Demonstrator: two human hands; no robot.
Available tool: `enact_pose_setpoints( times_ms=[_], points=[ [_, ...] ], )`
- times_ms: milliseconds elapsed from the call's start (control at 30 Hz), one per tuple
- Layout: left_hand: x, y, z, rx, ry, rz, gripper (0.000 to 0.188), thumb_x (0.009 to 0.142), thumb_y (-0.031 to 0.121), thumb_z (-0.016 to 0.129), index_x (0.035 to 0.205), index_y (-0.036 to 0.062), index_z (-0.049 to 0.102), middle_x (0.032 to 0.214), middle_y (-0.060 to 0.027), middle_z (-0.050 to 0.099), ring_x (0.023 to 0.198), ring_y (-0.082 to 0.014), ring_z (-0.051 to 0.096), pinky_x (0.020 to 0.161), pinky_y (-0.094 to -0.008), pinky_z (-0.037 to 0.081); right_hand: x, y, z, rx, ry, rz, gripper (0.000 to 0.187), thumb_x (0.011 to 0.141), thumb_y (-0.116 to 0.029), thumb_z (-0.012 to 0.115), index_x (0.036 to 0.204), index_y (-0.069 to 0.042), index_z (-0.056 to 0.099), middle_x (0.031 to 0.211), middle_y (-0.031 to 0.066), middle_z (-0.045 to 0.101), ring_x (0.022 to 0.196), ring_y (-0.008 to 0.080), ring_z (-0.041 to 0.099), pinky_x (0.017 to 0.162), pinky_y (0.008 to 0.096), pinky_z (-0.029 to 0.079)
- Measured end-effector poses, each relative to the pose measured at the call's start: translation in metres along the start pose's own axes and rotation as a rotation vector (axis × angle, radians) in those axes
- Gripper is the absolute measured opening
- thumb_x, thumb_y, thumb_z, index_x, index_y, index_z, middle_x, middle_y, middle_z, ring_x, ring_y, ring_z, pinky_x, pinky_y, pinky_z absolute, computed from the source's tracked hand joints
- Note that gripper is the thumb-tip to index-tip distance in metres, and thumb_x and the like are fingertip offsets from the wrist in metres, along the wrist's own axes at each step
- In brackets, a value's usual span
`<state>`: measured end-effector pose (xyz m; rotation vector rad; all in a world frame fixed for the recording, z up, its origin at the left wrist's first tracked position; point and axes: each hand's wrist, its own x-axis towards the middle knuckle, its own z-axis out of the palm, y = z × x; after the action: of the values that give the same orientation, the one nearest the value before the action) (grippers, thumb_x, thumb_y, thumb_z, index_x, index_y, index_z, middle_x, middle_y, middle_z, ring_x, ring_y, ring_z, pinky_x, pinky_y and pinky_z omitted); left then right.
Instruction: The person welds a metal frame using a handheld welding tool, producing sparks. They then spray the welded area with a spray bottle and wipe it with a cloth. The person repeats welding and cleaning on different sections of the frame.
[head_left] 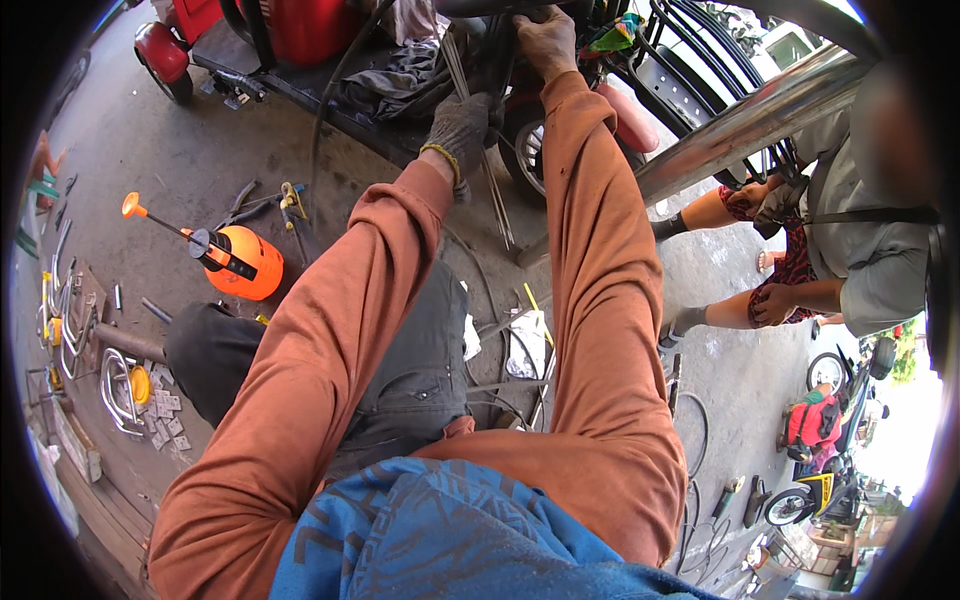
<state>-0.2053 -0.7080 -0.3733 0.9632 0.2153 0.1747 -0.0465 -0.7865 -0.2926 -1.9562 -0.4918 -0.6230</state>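
My left hand (460,132), in a grey knit glove, is closed round a bundle of thin grey welding rods (496,200). They stick out above and below the fist, beside a dark upright part of a red three-wheeled vehicle (225,52). Bare and farther forward, my right hand (550,42) has its fingers curled at the vehicle's dark front part near the top edge; what they grip is hidden. A wheel (525,150) stands below the right wrist. Dark crumpled cloth (400,85) lies on the vehicle's floorboard, left of the rods.
An orange pump sprayer (245,263) stands on the ground at left, near a brass-coloured clamp (292,203). Bent metal tubes (120,390) and small plates lie farther left. A thick metal pole (750,120) slants at right, beside a seated person (860,220). Cables (700,430) trail across the ground.
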Motion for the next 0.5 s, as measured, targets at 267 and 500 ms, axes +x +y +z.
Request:
enact_pose_setpoints(
  times_ms=[267,500],
  points=[
    [0.028,0.016,-0.002,0.232,0.191,-0.164,0.033,0.092,0.032,0.068,0.109,0.0032,0.068,0.085,-0.0144,0.072,0.069,-0.0248,0.069,0.062,-0.0390,0.054,0.000,0.008,0.006,0.157,-0.079,0.003,0.025,0.081,-0.016,0.075,0.094,0.006,0.075,0.085,0.0143,0.075,0.078,0.0173,0.068,0.071,0.0343,0.054],
    [0.054,-0.001,0.002,0.682,0.115,0.302,0.045,0.085,0.040,0.075,0.114,0.0077,0.063,0.092,-0.0157,0.073,0.084,-0.0335,0.071,0.073,-0.0432,0.058,0.018,0.052,0.022,0.294,-0.214,0.138,0.025,0.081,-0.015,0.069,0.098,0.002,0.076,0.082,0.0164,0.074,0.075,0.0128,0.065,0.068,0.0334,0.054]
  ],
)
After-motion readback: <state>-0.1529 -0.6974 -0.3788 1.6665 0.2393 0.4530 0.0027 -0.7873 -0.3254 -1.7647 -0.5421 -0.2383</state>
